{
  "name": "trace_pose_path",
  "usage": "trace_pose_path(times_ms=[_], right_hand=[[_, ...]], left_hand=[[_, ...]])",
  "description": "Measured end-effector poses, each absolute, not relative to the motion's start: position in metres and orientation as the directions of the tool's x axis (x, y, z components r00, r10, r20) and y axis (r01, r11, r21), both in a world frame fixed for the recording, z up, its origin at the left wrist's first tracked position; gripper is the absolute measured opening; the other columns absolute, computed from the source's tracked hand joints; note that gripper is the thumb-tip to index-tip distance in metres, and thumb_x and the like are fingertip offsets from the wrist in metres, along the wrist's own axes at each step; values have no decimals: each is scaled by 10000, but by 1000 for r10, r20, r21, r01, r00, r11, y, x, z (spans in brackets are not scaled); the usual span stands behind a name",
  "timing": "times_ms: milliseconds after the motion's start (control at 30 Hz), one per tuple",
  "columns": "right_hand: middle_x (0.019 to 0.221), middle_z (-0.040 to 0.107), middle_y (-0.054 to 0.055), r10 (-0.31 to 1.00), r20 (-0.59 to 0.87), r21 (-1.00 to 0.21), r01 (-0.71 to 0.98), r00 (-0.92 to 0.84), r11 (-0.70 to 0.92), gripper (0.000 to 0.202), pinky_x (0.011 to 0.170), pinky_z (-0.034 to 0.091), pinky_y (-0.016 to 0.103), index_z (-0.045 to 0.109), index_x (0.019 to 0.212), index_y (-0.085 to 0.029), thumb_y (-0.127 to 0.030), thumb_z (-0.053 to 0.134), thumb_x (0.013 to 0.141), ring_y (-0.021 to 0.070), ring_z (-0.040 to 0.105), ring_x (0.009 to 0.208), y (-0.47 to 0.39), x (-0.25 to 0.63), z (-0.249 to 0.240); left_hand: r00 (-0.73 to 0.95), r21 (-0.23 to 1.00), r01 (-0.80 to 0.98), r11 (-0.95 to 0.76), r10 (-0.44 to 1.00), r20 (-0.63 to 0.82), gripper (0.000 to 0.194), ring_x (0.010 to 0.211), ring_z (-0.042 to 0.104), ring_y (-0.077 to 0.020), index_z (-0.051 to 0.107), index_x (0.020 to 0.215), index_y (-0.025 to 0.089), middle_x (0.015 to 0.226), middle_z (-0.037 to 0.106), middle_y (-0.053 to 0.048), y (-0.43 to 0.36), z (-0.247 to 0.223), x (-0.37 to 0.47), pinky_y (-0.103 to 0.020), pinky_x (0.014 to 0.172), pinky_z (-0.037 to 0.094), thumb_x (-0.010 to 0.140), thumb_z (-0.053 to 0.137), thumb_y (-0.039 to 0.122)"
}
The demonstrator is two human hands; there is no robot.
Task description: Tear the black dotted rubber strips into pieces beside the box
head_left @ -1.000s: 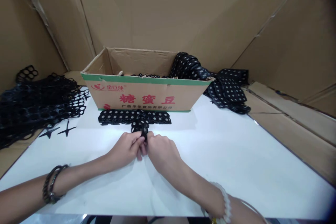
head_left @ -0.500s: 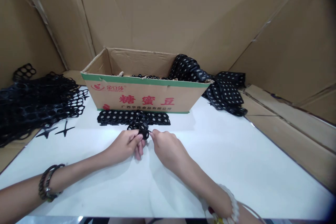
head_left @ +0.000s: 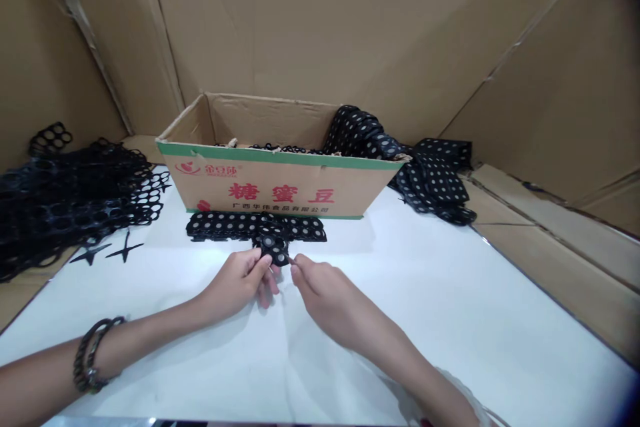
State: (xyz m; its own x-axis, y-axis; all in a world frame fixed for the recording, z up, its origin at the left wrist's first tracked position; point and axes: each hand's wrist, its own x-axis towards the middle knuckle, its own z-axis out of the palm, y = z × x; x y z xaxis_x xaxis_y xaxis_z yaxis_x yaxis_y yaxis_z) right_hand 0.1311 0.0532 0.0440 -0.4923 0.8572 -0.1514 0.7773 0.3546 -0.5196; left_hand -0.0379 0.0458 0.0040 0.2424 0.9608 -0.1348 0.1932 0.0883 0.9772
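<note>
My left hand (head_left: 250,277) pinches the near end of a black strip with pale round dots (head_left: 273,248) between thumb and fingers. The strip runs back onto a flat row of dotted black strips (head_left: 220,225) in front of the box. Close by on the right, my right hand (head_left: 320,287) is closed, thumb against forefinger. A thin dark piece shows at its fingertips, touching the strip's edge; whether this is a tool or a bit of the strip I cannot make out.
A cardboard box (head_left: 270,180) stands behind the strips, with more dotted black sheets (head_left: 435,173) draped over its right side. Black punched-out netting (head_left: 75,193) is heaped at left, near two star-shaped black scraps (head_left: 125,248). Cardboard walls (head_left: 350,27) surround the white table (head_left: 210,360).
The held end of the strip has turned to show its dotted face more openly. My right hand has shifted slightly down and right, its wrist lower; my left hand stays nearly in place.
</note>
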Motion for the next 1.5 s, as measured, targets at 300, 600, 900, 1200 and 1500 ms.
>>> trace_pose_path(times_ms=[300,600,900,1200,1500], right_hand=[[611,523,-8,911,-62,-524,790,-407,318,259,475,250,206,443,771,-192,-314,237,870,108,449,515,56,122,42],[645,571,-26,937,180,-613,710,-301,346,149,515,309,186,478,822,-199,-337,425,800,99,489,535,81,110,22],[587,548,-34,777,568,-461,677,-272,574,117,470,294,179,478,749,-194,-275,425,816,76,460,464,82,111,43],[692,533,7,793,593,-444,767,-136,464,253,558,348,246,387,1008,-150,-302,425,809,140,511,591,144,112,132],[542,546,6,922,-25,-146,914,-386,379,183,422,186,233,393,893,-190,-220,214,876,178,518,466,27,111,29]], left_hand=[[216,978,189,94,967,-135,336,413,557,-110,473,749,142,614,611,-16,44,4,-37,-221,436,422,831,343,440],[227,974,220,63,967,-114,330,415,553,-103,468,737,136,621,610,-17,43,2,-36,-222,450,424,838,334,421],[206,981,167,95,970,-129,332,397,548,-104,469,732,133,603,609,-21,45,2,-36,-213,422,405,829,350,427],[209,992,67,110,970,-121,333,403,545,-94,475,743,116,666,616,-43,47,0,-38,-222,453,415,821,375,425],[115,988,109,107,986,-119,346,363,536,-108,491,740,136,574,589,-8,45,1,-34,-208,373,398,814,365,450]])
